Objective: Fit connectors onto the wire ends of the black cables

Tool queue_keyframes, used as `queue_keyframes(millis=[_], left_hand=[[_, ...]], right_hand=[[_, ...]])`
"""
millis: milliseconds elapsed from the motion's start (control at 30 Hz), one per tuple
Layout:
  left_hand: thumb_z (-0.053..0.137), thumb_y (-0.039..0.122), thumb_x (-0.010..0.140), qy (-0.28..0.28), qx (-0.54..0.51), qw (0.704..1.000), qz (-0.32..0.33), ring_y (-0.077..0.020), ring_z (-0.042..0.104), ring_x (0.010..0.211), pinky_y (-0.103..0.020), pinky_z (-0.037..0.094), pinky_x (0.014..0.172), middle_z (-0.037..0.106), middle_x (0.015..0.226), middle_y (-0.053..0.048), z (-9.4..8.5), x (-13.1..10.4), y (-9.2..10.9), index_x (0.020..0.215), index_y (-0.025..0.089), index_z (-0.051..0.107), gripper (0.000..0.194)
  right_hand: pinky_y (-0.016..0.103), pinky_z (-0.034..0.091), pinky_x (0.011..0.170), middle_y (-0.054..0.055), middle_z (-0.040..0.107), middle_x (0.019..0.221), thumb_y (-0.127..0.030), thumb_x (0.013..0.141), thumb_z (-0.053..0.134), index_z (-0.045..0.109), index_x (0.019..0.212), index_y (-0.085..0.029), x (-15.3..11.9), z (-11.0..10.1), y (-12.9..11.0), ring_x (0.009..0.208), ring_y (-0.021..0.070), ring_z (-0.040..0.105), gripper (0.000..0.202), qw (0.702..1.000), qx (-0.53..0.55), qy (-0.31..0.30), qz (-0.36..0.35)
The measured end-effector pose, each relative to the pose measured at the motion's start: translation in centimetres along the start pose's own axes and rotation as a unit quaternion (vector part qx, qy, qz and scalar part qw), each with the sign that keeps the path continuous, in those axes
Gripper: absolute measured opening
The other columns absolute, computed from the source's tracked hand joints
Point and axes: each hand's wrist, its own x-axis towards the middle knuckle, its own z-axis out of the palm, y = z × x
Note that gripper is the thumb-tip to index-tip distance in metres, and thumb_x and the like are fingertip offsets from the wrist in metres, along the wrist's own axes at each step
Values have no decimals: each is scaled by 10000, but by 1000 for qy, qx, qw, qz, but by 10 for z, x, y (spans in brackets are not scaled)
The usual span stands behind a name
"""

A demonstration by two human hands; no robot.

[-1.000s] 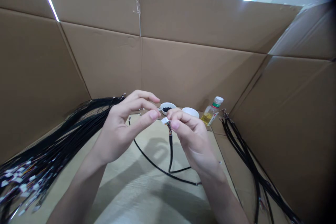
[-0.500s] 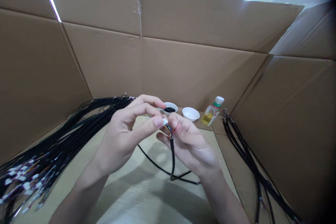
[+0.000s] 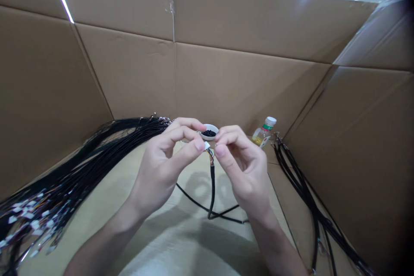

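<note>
My left hand [image 3: 164, 168] pinches a small white connector [image 3: 207, 145] between thumb and fingers. Thin coloured wires [image 3: 211, 155] run from the connector into a black cable [image 3: 212, 189], which hangs down and bends across the tabletop. Just right of the connector is my right hand [image 3: 244, 164], its thumb and index fingertip pressed together near the wires. Whatever lies between those fingertips is too small to make out.
Bundled black cables [image 3: 106, 159] with white connectors lie at the left. A white bowl [image 3: 209, 132] of small black pieces and a bottle [image 3: 265, 131] of yellow liquid stand behind my hands. More black cables [image 3: 304, 194] lie right. Cardboard walls [image 3: 252, 82] surround the table [image 3: 181, 237].
My right hand has turned over and moved slightly right, its fingers now curled in a pinch. It now hides the second white bowl. My left hand still holds the connector.
</note>
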Motion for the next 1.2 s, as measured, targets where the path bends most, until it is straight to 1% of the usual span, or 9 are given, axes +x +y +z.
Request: queue_keyframes(millis=[67, 167, 233, 300, 400, 600, 900, 1067, 1200], left_hand=[[733, 330, 970, 9, -40, 999, -24, -248, 626, 1208, -368, 547, 1036, 703, 1140, -37, 7, 2, -5, 813, 269, 784, 176], [726, 337, 950, 21, -74, 995, -57, -258, 626, 1238, -372, 569, 1042, 708, 1165, -50, 13, 4, -10, 780, 249, 771, 197], [719, 337, 943, 30, -75, 994, -67, -259, 618, 1260, -379, 559, 1070, 710, 1178, -52, 15, 4, -12, 765, 241, 753, 205], [716, 339, 942, 34, -75, 994, -69, -258, 618, 1260, -380, 557, 1070, 709, 1183, -52, 16, 4, -15, 761, 236, 739, 209], [710, 329, 955, 36, -54, 997, -52, -247, 616, 1243, -365, 545, 1055, 701, 1180, -43, 17, 4, -16, 773, 239, 736, 205], [694, 296, 957, 68, 71, 995, -3, -227, 617, 1165, -386, 480, 1076, 672, 1171, -27, 21, 2, -7, 776, 233, 705, 191], [680, 302, 953, 61, 72, 995, -5, -230, 618, 1166, -392, 485, 1061, 672, 1150, -31, 23, 2, -7, 774, 229, 696, 194], [709, 230, 916, 85, 96, 991, 33, -204, 627, 1132, -358, 469, 1014, 670, 1122, -20, 24, 1, -7, 778, 230, 698, 138], [720, 202, 885, 103, 120, 986, 53, -201, 632, 1107, -378, 439, 1037, 668, 1100, -18, 26, 1, -5, 754, 229, 697, 136]], right_hand=[[355, 508, 849, 32, 621, 962, -134, 987, 654, 670, 918, -196, 0, 0, -2, 936, 184, 616, 94, 990, -119, 44, -65], [377, 508, 859, 32, 651, 984, -108, 959, 678, 675, 933, -204, 1, 2, -3, 941, 192, 635, 100, 952, -254, 77, -149], [388, 498, 862, 26, 672, 969, -117, 958, 690, 668, 917, -217, 1, 2, -2, 919, 196, 640, 110, 930, -307, 88, -183], [400, 488, 870, 24, 687, 963, -123, 966, 689, 662, 913, -229, 0, 2, -2, 920, 206, 645, 121, 917, -338, 87, -195], [408, 483, 877, 37, 696, 981, -124, 976, 684, 658, 928, -230, -1, -1, -4, 954, 223, 641, 119, 905, -370, 74, -195], [415, 479, 890, 62, 702, 1023, -105, 974, 695, 643, 957, -217, -1, -7, -10, 999, 244, 624, 124, 886, -419, 49, -195], [418, 487, 888, 95, 711, 1036, -81, 990, 678, 634, 965, -193, -1, -9, -14, 1011, 259, 625, 124, 869, -448, 29, -208], [406, 482, 903, 102, 698, 1037, -114, 1037, 641, 636, 970, -171, -2, -8, -15, 1011, 260, 610, 88, 867, -456, 19, -203], [383, 461, 886, 111, 690, 1014, -54, 1023, 624, 655, 945, -133, -4, -4, -13, 973, 247, 581, 115, 873, -444, 32, -196]])
